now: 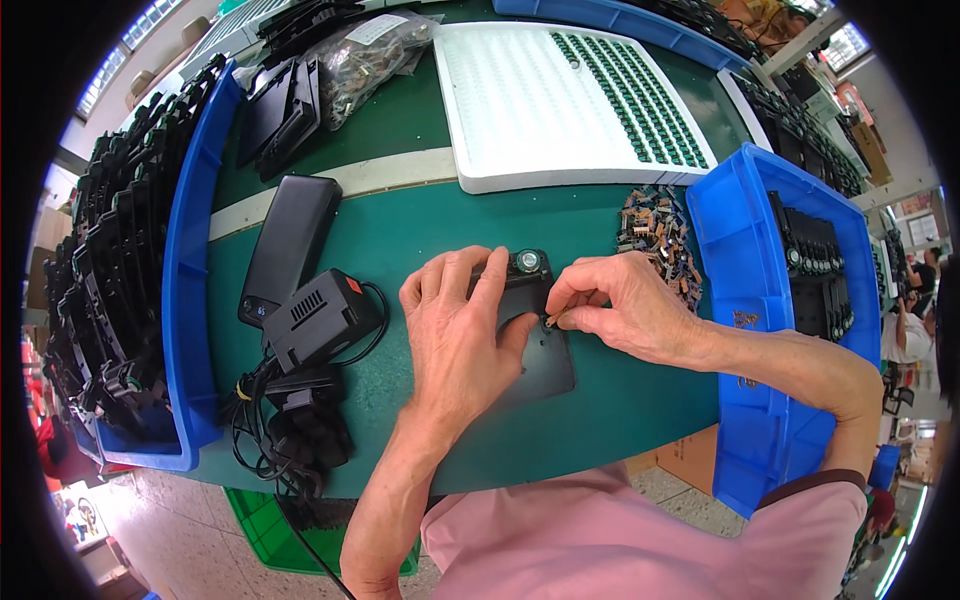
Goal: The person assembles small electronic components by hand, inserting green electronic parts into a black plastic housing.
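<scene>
Head view: on the desk (630, 415), the left hand (448, 330) spreads loose fingers over a black panel's (545, 368) 9 o'clock side. Near its 3 o'clock edge, the right hand (625, 303) pinches 1 small part (551, 321). Apparently fitting; the next move calls for precise alignment.

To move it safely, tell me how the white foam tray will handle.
The white foam tray is probably light for its size, being foam, and likely stiff, given its thick edge. Green parts in rows may spill if tilted.

A black housing (545, 365) with 1 silvery disc (528, 260) lies flat.
</scene>
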